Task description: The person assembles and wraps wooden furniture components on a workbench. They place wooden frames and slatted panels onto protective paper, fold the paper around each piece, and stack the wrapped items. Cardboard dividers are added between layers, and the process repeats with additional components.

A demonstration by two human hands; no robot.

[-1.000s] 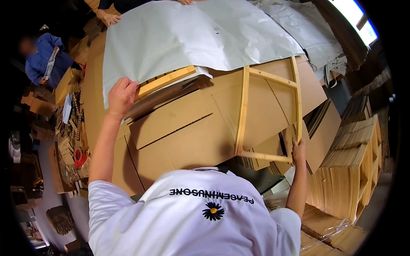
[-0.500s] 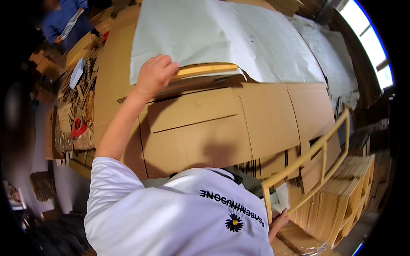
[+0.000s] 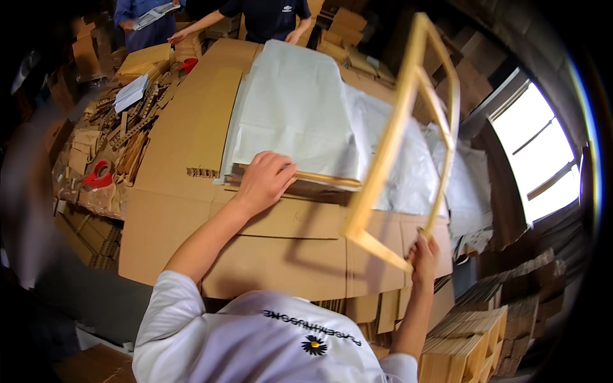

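Note:
My right hand (image 3: 423, 256) grips a light wooden frame (image 3: 391, 131) with a crossbar by its lower corner. The frame stands raised and tilted over the right part of the table. My left hand (image 3: 267, 182) is closed over the near edge of a wooden piece (image 3: 329, 179), which shows as a narrow bar below white sheeting (image 3: 294, 108). Most of that piece is covered by the sheeting. Beneath it lies flattened brown cardboard (image 3: 274, 258), with the raised frame's shadow falling across it.
Cardboard scraps (image 3: 134, 143) and a red tape dispenser (image 3: 98, 175) lie at the left. Two people stand across the table; one person in blue (image 3: 143, 32) holds a flat grey-white item. Stacked wooden frames (image 3: 469, 341) are at the lower right, below a bright window (image 3: 527, 147).
My right hand has lifted the wooden frame from beside the stack at the lower right, up over the table. My left hand stays on the covered wooden piece. The view has shifted.

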